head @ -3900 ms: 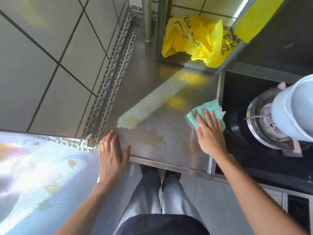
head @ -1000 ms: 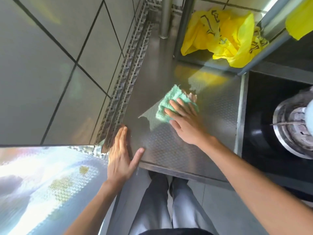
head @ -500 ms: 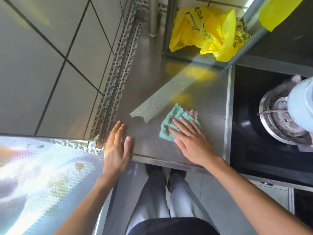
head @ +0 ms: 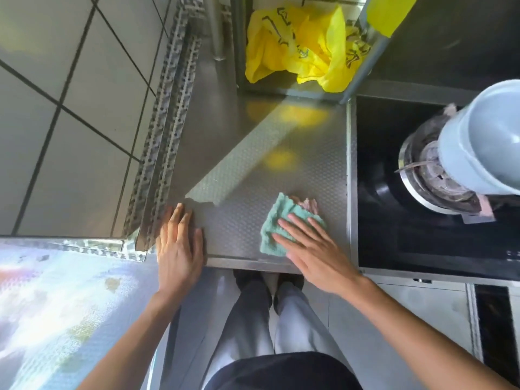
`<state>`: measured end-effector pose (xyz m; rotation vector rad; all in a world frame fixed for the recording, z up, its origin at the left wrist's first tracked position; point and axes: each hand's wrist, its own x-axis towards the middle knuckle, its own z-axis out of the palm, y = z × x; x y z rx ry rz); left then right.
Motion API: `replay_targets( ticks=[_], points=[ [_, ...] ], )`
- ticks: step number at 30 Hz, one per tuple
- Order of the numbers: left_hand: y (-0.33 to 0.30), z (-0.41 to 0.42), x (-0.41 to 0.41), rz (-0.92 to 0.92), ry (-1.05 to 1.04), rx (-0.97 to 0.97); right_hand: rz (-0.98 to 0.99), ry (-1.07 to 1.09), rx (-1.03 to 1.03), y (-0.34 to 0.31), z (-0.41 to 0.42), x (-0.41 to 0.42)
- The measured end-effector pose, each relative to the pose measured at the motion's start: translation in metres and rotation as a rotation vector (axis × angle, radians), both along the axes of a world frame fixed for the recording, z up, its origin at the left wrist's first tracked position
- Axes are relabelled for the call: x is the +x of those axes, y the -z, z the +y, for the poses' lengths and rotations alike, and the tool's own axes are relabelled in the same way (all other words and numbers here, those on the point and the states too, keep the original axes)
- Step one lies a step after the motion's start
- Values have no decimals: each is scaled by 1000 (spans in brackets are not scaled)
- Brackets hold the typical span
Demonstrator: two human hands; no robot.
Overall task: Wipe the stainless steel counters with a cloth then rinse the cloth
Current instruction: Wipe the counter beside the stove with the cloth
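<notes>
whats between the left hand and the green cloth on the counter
In the head view, only bare textured steel counter lies between the left hand, resting flat at the counter's near edge, and the green cloth pressed under the right hand.

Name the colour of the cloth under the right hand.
Teal green cloth, with a pinkish part showing; head view.

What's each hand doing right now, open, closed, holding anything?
Left hand: open, flat on the steel counter, holding nothing.
Right hand: open, straight fingers pressing the green cloth onto the counter.
</notes>
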<state>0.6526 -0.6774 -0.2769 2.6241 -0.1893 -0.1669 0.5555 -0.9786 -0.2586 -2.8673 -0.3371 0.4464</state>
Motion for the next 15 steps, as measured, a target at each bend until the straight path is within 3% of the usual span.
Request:
replay_targets(
  ticks=[3, 7, 11, 15],
  points=[
    [4, -1, 0, -17, 2, 26, -5, 193, -56, -4, -23, 38],
    [2, -22, -2, -40, 0, 10, -76, 329, -11, 0, 35, 93],
    [3, -50, 1, -27, 34, -7, -100, 138, 84, 6, 63, 47],
    [7, -62, 1, -47, 36, 14, -43, 6, 61, 9, 1, -23]
  ],
)
